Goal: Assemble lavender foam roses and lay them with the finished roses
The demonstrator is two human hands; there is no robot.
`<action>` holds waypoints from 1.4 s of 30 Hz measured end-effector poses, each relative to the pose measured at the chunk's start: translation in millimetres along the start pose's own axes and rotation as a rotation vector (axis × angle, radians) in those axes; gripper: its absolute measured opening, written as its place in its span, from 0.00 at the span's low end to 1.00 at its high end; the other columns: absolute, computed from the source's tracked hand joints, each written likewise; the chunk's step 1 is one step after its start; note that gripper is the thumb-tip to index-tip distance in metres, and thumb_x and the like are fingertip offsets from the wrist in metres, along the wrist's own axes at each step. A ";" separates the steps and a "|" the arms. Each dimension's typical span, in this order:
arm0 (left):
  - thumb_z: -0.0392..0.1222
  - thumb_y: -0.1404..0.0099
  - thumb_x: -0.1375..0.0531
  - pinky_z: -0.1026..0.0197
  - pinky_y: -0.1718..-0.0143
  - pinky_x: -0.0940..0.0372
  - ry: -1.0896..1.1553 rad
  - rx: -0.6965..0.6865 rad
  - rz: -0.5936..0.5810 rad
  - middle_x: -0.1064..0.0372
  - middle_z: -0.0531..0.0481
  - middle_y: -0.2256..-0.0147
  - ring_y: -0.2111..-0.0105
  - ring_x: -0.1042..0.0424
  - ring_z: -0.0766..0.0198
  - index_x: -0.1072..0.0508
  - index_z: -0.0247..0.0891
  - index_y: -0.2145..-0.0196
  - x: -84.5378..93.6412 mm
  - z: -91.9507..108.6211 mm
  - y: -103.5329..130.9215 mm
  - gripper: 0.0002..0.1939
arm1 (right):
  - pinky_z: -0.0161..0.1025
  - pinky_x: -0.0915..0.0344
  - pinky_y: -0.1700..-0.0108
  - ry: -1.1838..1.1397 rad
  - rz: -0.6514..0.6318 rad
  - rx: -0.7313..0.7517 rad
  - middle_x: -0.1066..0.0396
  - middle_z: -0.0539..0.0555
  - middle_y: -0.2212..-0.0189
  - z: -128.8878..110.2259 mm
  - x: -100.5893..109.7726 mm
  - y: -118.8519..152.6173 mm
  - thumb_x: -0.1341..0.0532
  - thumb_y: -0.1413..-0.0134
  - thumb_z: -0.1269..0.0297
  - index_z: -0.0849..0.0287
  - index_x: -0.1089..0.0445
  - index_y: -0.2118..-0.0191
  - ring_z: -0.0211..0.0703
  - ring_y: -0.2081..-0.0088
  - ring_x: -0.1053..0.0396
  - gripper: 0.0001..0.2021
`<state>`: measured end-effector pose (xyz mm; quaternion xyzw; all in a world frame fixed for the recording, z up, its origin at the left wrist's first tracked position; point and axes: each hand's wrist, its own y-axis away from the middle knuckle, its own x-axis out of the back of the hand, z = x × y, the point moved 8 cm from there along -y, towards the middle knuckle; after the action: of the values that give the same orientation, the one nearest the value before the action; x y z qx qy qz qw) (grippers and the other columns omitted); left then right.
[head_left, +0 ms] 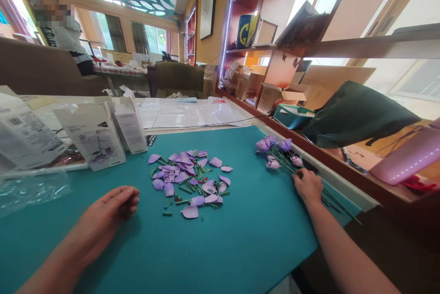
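Note:
On the right side of the teal mat, my right hand is closed around the green stems of some toy flowers. Their purple and pale pink blooms lie beyond my fingers, and the stem ends stick out behind the hand. My left hand is over the mat at the left, fingers curled and thumb pressed in, with nothing visible in it. Between the hands is a loose pile of purple petal pieces, mixed with short green stem pieces and small red bits. My left hand is apart from the pile.
White printed boxes stand at the left, near a clear plastic bag. White plastic sheeting lies behind the mat. On the right are a shelf, a dark green bag and a pink cylinder. A person is at the far left.

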<state>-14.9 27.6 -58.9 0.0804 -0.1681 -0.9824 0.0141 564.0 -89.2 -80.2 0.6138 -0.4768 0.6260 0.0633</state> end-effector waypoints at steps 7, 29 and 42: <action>0.48 0.62 0.28 0.68 0.76 0.37 0.031 -0.058 -0.050 0.32 0.54 0.78 0.77 0.35 0.69 0.27 0.36 0.76 -1.6 -0.9 -3.5 0.18 | 0.50 0.39 0.58 -0.105 0.082 0.049 0.29 0.65 0.60 -22.5 27.6 -1.1 0.43 0.47 0.55 0.62 0.28 0.57 0.59 0.58 0.34 0.18; 0.61 0.45 0.43 0.64 0.77 0.45 -0.241 -0.315 -0.101 0.44 0.57 0.82 0.80 0.44 0.68 0.39 0.39 0.82 -11.8 -5.1 -4.8 0.22 | 0.40 0.37 0.50 -0.510 -0.402 0.731 0.24 0.57 0.57 -338.1 2.6 54.7 0.48 0.40 0.65 0.57 0.25 0.56 0.46 0.53 0.30 0.15; 0.61 0.44 0.44 0.63 0.75 0.44 -0.280 -0.275 -0.131 0.43 0.56 0.82 0.80 0.43 0.67 0.39 0.40 0.82 -10.9 -11.0 -9.5 0.23 | 0.37 0.39 0.69 -0.140 -0.648 0.505 0.23 0.58 0.71 -339.0 -49.8 42.0 0.44 0.47 0.59 0.59 0.23 0.66 0.47 0.68 0.27 0.14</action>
<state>-2.4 33.6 -70.6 -0.0489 -0.0272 -0.9965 -0.0626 308.0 142.1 -72.8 0.7694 -0.0936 0.6277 0.0723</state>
